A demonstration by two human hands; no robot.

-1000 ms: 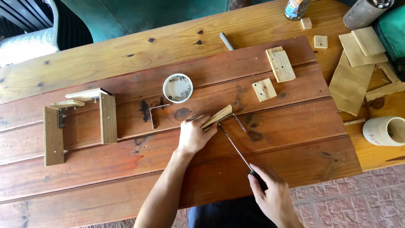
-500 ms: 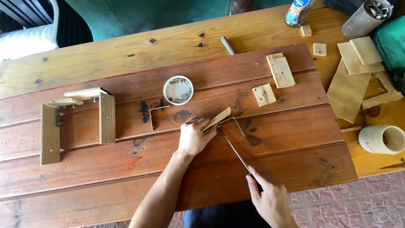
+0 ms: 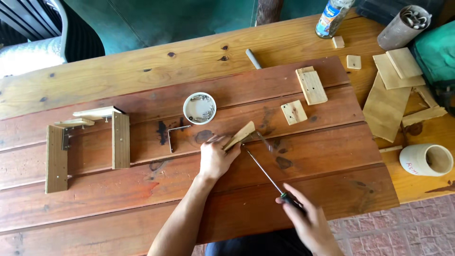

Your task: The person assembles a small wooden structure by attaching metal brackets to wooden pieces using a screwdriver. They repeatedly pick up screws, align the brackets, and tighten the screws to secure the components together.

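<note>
My left hand (image 3: 215, 158) presses down on a small wooden strip (image 3: 241, 134) lying on the reddish wooden board (image 3: 142, 199). A metal angle bracket (image 3: 262, 139) sits against the strip's right end. My right hand (image 3: 308, 220) grips the dark handle of a long screwdriver (image 3: 265, 173), whose tip meets the strip near the bracket. A small round white dish of screws (image 3: 199, 108) stands just above my left hand, and a loose metal bracket (image 3: 174, 135) lies to its lower left.
A partly built wooden frame (image 3: 87, 142) sits at the left. Two wooden blocks (image 3: 311, 85), (image 3: 294, 112) lie upper right. Off the board are thin wood pieces (image 3: 391, 95), a cream cup (image 3: 425, 160), a bottle (image 3: 332, 18), a can of tools (image 3: 403, 26) and a grey rod (image 3: 253, 58).
The view has shifted slightly. My right hand has slid a little lower and rightward along with the screwdriver handle. My left hand stays on the strip.
</note>
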